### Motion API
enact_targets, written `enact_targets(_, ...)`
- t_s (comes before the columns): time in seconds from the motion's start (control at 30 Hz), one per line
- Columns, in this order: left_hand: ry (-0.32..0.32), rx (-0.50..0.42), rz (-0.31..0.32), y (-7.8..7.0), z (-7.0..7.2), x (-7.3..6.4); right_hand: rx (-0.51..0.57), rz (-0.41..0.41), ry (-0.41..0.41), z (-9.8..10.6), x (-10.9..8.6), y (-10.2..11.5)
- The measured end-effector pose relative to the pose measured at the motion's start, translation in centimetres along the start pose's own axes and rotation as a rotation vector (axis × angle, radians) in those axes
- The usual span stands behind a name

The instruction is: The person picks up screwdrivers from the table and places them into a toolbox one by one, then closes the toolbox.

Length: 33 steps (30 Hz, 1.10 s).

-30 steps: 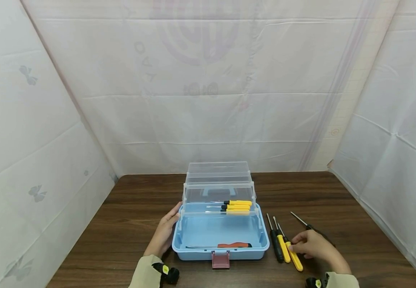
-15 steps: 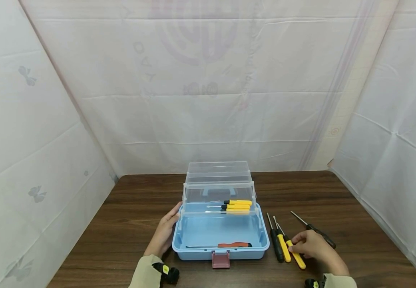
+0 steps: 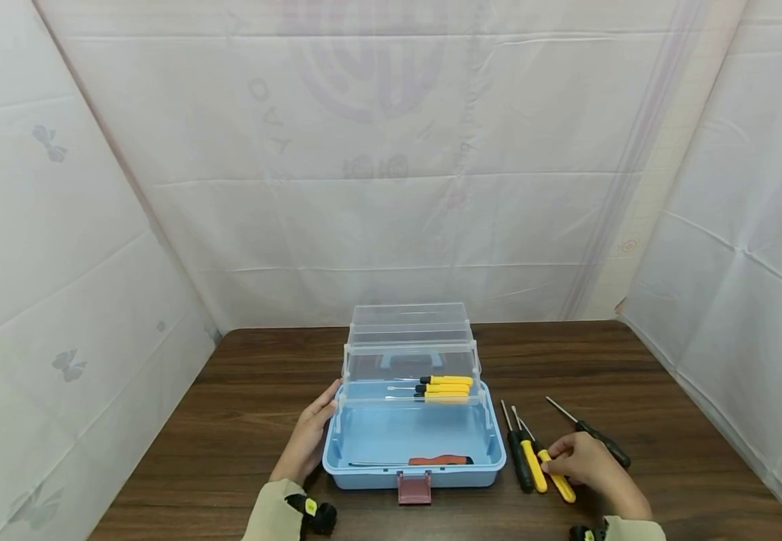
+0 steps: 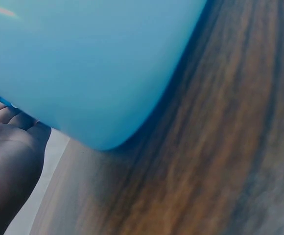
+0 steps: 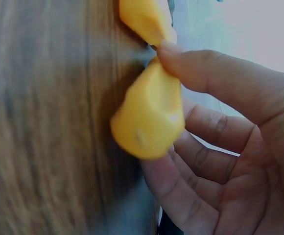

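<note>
A light-blue toolbox (image 3: 370, 479) stands open, its clear lid and upper tray raised at the back. My left hand (image 3: 304, 443) rests against its left side with fingers extended along the wall; the left wrist view has the fingers partly hidden by the box. On the right, my right hand (image 3: 590, 467) pinches the yellow handle of a screwdriver (image 5: 152, 115) between thumb and fingers, close to the table. Beside it lie another yellow-handled screwdriver (image 3: 533, 467) and a black-handled one (image 3: 520, 464). An orange-handled screwdriver (image 3: 439, 460) lies along the front inside the box.
Several small yellow screwdrivers (image 3: 449, 388) lie in the clear tray. A separate black screwdriver (image 3: 603, 439) lies beyond my right hand. A pink latch (image 3: 414, 488) hangs at the box's front. The brown wooden table (image 3: 242, 406) meets white cloth walls (image 3: 391, 225) behind and at the sides.
My right hand has shifted slightly left, and the pinched screwdriver's handle end has swung a little to the right. More of the far black screwdriver shows. My left hand stays put.
</note>
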<state>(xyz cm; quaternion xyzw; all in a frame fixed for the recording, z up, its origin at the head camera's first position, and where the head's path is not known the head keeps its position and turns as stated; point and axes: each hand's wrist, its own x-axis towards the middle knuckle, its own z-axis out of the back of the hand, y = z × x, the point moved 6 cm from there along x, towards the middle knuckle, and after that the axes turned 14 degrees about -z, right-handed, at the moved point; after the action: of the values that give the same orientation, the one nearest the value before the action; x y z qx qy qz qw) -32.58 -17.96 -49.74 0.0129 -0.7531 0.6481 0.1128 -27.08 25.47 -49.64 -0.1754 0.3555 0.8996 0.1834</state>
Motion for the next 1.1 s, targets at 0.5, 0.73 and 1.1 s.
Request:
enact_targets(0.5, 0.007, -0.002, -0.002, 0.0, 0.0, -0.1, -0.082, -0.014, -0.071, 0.1, -0.5, 1.1)
enact_targets(0.73, 0.007, -0.005, -0.004, 0.0, 0.0, -0.1, -0.067, 0.006, -0.076, 0.1, -0.3, 0.9)
enact_targets(1.1, 0.009, 0.011, -0.002, -0.1, 0.0, -0.1, -0.061, 0.016, -0.093, 0.3, -0.2, 1.1)
